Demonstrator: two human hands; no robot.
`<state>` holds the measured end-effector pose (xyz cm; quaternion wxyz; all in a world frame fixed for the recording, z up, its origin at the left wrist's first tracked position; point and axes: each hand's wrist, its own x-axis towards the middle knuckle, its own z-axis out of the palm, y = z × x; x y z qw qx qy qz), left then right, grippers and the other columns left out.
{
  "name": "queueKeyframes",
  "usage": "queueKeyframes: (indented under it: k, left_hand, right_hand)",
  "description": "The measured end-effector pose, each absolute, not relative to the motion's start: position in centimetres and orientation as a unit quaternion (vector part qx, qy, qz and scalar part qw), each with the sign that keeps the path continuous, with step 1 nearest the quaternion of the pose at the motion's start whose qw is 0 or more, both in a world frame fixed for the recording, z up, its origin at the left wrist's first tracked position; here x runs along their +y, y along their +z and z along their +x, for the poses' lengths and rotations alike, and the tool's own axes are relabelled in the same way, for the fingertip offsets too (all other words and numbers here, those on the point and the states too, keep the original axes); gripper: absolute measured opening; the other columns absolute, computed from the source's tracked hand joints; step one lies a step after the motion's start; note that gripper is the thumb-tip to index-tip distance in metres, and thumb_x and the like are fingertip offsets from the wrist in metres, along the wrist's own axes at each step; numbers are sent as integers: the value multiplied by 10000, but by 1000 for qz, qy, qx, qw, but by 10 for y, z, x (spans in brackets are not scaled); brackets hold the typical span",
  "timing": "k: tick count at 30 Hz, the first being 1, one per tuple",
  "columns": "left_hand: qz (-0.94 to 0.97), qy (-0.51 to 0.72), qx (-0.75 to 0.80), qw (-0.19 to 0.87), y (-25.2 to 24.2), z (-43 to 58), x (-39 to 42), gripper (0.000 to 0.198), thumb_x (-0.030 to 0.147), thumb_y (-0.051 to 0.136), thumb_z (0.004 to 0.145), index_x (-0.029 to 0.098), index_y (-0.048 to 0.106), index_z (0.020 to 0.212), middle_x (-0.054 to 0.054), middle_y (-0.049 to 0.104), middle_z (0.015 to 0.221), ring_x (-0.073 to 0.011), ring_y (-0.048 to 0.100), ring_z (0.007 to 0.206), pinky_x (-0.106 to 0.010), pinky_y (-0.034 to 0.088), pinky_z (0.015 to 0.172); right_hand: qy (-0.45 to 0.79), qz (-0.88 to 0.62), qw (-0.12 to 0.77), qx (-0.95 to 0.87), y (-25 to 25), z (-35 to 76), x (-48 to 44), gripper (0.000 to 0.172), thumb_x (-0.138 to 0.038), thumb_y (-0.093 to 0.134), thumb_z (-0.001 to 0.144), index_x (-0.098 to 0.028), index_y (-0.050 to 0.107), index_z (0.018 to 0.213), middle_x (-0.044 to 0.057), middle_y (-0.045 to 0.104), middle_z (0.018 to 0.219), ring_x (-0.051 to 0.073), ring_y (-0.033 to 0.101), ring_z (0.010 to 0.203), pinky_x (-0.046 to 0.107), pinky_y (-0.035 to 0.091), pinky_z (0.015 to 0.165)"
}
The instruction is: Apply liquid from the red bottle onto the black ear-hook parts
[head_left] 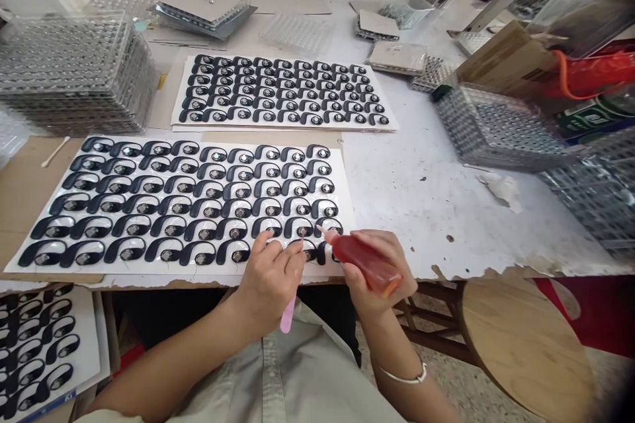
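Note:
A white sheet (pixel 342 175) lies at the table's near edge, covered with rows of black hook-shaped earpiece parts (pixel 183 205). My left hand (pixel 270 277) is closed round a thin pink stick (pixel 288 317), its tip touching a part in the front row. My right hand (pixel 377 274) grips a small bottle of red liquid (pixel 364 263), with the nozzle pointing left at the stick's tip. Both hands hover over the sheet's front right corner.
A second filled sheet (pixel 282 89) lies further back. Stacks of clear blister trays stand at left (pixel 69 73) and right (pixel 496 125). A round wooden stool (pixel 526 344) sits at lower right, another sheet of parts (pixel 40 344) at lower left. A cotton swab (pixel 55 151) lies at left.

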<state>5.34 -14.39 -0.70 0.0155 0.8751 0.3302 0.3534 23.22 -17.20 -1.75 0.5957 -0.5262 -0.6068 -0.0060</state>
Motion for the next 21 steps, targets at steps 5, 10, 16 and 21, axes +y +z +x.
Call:
queueKeyframes:
  k: [5,10,16,21]
  left_hand:
    - [875,361,323,9,-5,54,-143,156,17,483,880,126,593,899,-87,733,929,-146,559,601,-429,488,818]
    - [874,361,326,9,-8,54,-144,105,45,518,883,121,583,915,-90,730,941,-149,549,601,-446,487,832]
    - [877,355,324,15,-8,53,-144,133,38,488,888,126,583,914,-89,729,949,-152,558,616,-444,483,840]
    - [877,352,328,18,-8,53,-145,118,36,503,880,112,593,885,-92,733,931,-160,552,611,-455,478,842]
  right_hand:
    - [-7,-517,565,-643,-15,230,-175,312,-291,715,734,-197,657,1026,73,665,846,205,616,743,349,532,588]
    - [5,-519,551,-654,-11,229,-173,292,-265,718,732,-186,662,1007,76,662,856,195,626,745,333,548,592]
    - [3,-518,540,-663,-14,228,-172,318,-253,732,728,-177,656,1027,79,659,878,191,634,767,324,561,610]
    - [-6,-517,537,-667,-15,228,-172,320,-260,734,734,-182,653,1034,77,658,875,188,635,765,319,563,607]
